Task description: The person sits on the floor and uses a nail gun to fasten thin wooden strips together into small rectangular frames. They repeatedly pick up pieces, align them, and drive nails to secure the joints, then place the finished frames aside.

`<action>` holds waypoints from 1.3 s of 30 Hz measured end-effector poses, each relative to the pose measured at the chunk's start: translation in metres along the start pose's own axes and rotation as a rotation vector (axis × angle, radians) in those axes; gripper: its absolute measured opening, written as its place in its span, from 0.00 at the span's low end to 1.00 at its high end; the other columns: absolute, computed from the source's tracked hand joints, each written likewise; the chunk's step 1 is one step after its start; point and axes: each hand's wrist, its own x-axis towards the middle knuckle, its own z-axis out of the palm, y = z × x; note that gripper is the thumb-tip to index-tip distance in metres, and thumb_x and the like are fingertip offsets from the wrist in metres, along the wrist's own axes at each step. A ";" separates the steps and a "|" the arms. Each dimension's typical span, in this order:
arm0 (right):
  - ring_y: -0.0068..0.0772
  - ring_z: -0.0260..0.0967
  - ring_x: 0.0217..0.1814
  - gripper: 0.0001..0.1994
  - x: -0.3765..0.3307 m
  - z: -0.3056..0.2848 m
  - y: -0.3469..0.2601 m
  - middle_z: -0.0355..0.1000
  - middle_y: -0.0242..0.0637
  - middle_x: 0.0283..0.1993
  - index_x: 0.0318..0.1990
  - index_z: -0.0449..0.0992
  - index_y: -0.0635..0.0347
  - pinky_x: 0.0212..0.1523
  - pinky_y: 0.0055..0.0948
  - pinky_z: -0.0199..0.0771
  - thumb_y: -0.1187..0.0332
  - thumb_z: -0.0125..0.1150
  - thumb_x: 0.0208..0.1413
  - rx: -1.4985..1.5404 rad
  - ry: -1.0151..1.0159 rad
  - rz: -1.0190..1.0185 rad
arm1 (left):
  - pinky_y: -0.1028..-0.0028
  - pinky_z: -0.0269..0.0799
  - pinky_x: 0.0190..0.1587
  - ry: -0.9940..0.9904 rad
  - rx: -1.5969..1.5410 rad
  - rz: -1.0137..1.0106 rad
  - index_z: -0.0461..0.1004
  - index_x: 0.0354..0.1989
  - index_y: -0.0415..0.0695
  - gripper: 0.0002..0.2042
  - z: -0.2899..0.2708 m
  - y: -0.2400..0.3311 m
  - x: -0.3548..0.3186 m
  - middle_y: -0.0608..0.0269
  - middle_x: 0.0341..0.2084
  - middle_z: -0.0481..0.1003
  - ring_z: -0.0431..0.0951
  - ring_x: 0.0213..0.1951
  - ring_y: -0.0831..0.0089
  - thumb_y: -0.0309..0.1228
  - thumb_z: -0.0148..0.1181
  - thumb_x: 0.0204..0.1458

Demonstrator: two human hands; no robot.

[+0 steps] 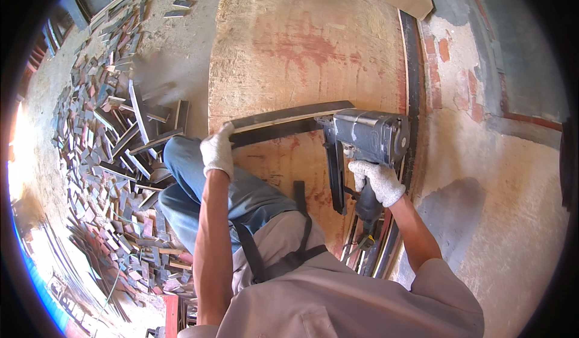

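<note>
Nearly crosswise, the wooden piece (pixel 283 114)

Harsh glare blows out the far left of the frame, whitening the floor (pixel 41 117) there. The centre is bright and fairly sharp, with pale highlights on the nail gun (pixel 369 134). Hazy smears blur the upper left; fisheye distortion bends straight edges toward black corners.

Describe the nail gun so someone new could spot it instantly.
Find the wide, red-stained wooden board in the middle of the view. Toward its right edge, the gloved right hand grips the nail gun. Its bulky dark body and long magazine set it apart from the slim dark strips at its nose.
</note>
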 end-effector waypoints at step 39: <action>0.25 0.72 0.37 0.14 0.000 0.038 0.043 0.77 0.32 0.40 0.50 0.79 0.59 0.41 0.33 0.74 0.61 0.68 0.62 -0.363 -0.111 -0.082 | 0.60 0.86 0.36 -0.140 -0.280 -0.394 0.81 0.47 0.39 0.12 0.046 -0.018 -0.041 0.54 0.43 0.76 0.75 0.43 0.61 0.32 0.64 0.58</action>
